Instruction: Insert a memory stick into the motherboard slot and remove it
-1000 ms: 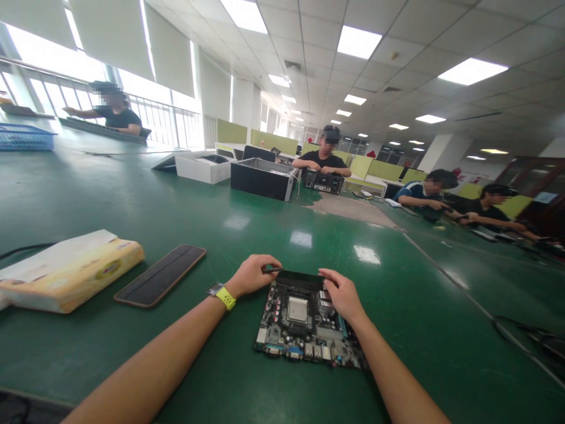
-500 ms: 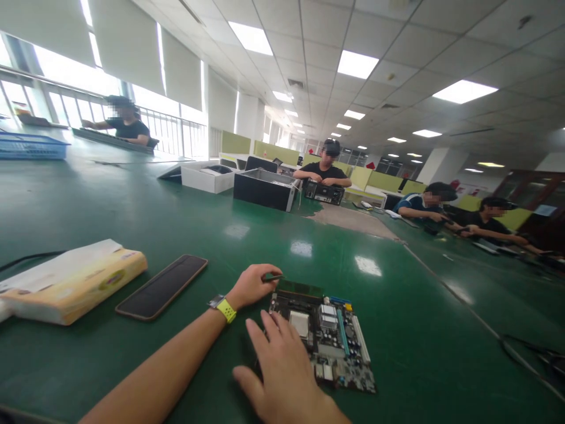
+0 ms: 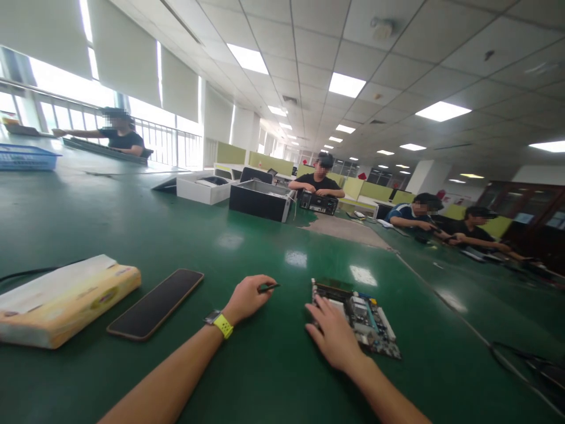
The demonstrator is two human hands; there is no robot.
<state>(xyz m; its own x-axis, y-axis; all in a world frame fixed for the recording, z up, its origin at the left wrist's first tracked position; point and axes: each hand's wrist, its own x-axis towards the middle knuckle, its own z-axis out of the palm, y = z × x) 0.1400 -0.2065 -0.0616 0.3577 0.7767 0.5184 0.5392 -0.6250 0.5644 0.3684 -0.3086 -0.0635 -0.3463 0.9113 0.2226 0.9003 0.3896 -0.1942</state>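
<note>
My left hand [image 3: 248,299], with a yellow-strapped watch at its wrist, pinches a small dark thin piece [image 3: 269,288] a little above the green table [image 3: 260,377]. What the piece is cannot be made out. The motherboard [image 3: 369,324] lies flat to the right. Over its left edge rests my right hand [image 3: 334,337], fingers apart and palm down, hiding part of the board. A gap of bare green surface separates my left hand from the board.
At left lie a dark phone [image 3: 156,303] and a tissue pack [image 3: 70,303]. Farther back stand an open computer case [image 3: 258,203] and a white box [image 3: 200,191]. Cables [image 3: 525,365] lie at right. Several people sit around the table, one handling a computer part.
The motherboard has shifted right and away, with my right hand over it. My left hand is now apart from the board, still pinching the thin piece. The view has tilted slightly.
</note>
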